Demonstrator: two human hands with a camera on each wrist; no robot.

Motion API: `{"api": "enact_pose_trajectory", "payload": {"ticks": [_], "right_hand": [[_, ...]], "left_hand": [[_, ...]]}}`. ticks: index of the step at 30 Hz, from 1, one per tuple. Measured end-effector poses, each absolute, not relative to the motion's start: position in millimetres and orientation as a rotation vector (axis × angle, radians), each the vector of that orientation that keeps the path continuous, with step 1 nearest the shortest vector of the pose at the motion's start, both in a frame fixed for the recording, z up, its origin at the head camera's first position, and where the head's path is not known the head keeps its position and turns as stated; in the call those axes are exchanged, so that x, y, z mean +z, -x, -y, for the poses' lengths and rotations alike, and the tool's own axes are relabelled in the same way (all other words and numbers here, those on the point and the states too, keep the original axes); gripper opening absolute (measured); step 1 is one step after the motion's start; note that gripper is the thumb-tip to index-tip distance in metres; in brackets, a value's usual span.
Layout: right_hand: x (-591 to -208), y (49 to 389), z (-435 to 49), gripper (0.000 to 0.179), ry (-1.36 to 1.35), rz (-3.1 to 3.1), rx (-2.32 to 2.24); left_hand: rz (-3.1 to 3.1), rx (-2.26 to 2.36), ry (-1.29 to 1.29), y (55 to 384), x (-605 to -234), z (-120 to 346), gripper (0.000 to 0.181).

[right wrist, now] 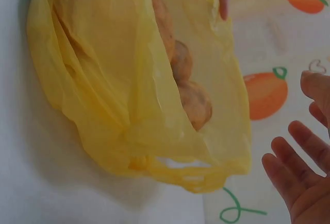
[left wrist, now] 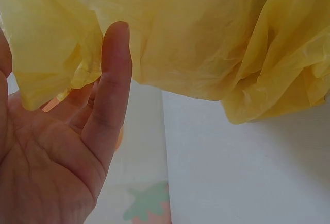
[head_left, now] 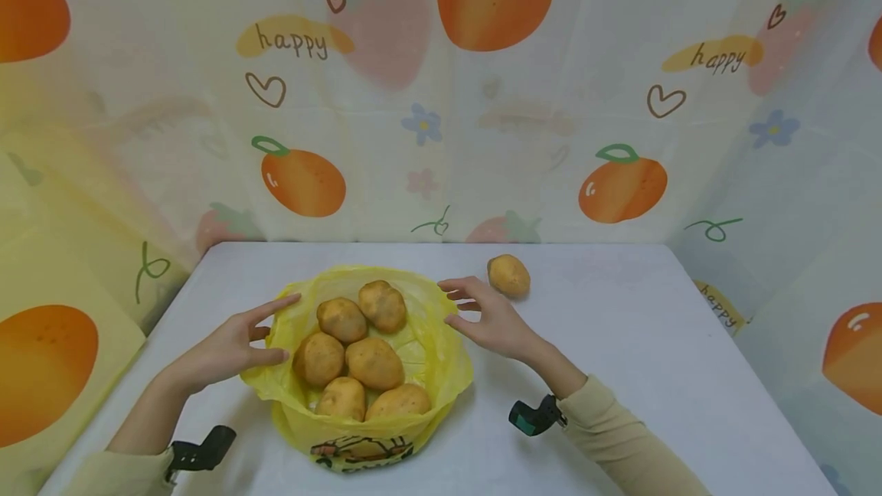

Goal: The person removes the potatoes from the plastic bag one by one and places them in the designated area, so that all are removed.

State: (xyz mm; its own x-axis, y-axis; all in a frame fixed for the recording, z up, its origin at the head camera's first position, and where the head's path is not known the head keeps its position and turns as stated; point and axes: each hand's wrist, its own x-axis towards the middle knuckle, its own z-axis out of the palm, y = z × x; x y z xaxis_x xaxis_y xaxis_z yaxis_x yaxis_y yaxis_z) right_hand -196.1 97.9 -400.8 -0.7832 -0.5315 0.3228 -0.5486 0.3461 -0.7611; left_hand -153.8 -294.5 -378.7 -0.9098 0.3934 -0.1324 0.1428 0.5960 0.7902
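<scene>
A yellow plastic bag (head_left: 456, 373) stands wide-mouthed on the white table, with several potatoes (head_left: 374, 363) inside. At its left rim is my left hand (head_left: 223, 349), index finger and thumb reaching to the plastic, with a gap between them. The left wrist view shows a flap of the bag (left wrist: 49, 44) between the thumb side and the raised fingers of that hand (left wrist: 56, 157). My right hand (head_left: 498, 320) is beside the right rim, fingers spread and holding nothing. In the right wrist view this hand (right wrist: 307, 183) appears apart from the bag (right wrist: 103, 80).
A single potato (head_left: 508, 276) lies on the table (head_left: 620, 312) beyond my right hand. Behind the table's back edge hangs a fruit-printed cloth (head_left: 441, 174), which also runs along both sides. Each wrist wears a small black camera (head_left: 203, 448).
</scene>
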Motion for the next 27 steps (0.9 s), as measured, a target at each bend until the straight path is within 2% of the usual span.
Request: {"api": "enact_pose_trajectory", "payload": {"ticks": [6,18,27], "right_hand": [[-402,190,-88,0.047,-1.216,2.55,1.482],[-399,180,-69,0.049,-1.403,2.623,1.494],[-406,177,-60,0.042,-1.535,2.757,1.433]], "left_hand": [[-2.524,1.224,-0.425,154,-379,294,0.078],[-2.518,1.225,-0.423,153,-378,292,0.077],[-2.518,1.228,-0.422,153,-380,293,0.078]]}}
